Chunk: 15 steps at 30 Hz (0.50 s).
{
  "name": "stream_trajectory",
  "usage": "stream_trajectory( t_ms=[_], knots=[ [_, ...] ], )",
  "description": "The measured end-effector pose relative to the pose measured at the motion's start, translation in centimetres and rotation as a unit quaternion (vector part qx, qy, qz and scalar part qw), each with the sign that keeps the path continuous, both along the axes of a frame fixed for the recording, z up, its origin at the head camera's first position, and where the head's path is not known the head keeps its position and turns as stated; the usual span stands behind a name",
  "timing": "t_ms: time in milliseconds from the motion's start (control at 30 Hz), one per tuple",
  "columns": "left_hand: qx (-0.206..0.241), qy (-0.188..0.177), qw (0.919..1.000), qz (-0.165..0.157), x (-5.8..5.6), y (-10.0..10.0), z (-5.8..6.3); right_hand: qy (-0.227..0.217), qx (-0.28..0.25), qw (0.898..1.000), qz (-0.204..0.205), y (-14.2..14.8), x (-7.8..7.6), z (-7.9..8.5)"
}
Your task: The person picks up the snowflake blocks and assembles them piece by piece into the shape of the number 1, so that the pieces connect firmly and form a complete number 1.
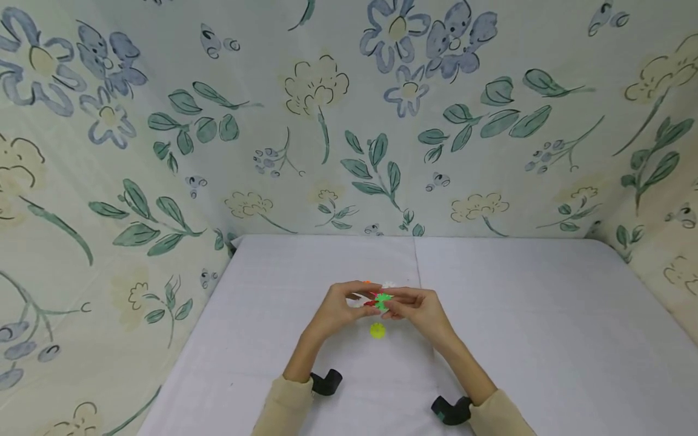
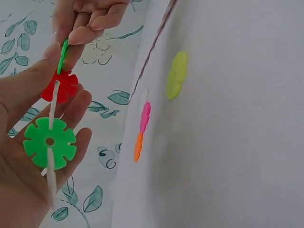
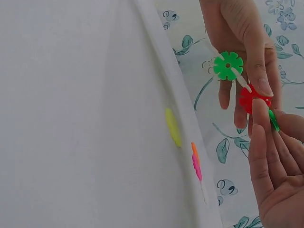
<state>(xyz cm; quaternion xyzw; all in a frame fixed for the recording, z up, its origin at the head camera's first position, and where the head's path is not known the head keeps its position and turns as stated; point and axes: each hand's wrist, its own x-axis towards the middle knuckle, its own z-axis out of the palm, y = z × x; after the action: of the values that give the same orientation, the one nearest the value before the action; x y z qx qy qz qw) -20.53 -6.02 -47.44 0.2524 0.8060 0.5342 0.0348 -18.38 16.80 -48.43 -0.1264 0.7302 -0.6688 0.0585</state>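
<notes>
I have the fingers of the left hand (image 1: pixel 337 306) gripping the red disc (image 2: pixel 69 86), those of the right hand (image 1: pixel 424 307) pinching a green disc (image 2: pixel 62 57) beside it. The surface (image 1: pixel 545 327) spreads broadly both sides, its far edge (image 1: pixel 501 240) beyond the hands.

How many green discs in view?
2: an edge-on green disc held by the right hand, and a face-on green disc by the left hand. Others may be hidden.

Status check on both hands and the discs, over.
Left hand pinches red disc. Right hand pinches green disc beside it. Yellow disc on table, nothing seen blocking.
</notes>
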Motion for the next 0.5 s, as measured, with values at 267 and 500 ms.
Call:
stream_trajectory(
  t_ms=[267,500],
  knots=[
    [-0.001,0.011,0.9999,0.012,0.09,0.31,-0.09,-0.039,-0.016,0.999,-0.010,-0.44,0.03,-0.16],
    [-0.007,0.015,0.9998,0.014,0.08,0.29,-0.12,-0.072,-0.028,0.997,-0.019,-0.85,0.04,-0.26]
  ],
)
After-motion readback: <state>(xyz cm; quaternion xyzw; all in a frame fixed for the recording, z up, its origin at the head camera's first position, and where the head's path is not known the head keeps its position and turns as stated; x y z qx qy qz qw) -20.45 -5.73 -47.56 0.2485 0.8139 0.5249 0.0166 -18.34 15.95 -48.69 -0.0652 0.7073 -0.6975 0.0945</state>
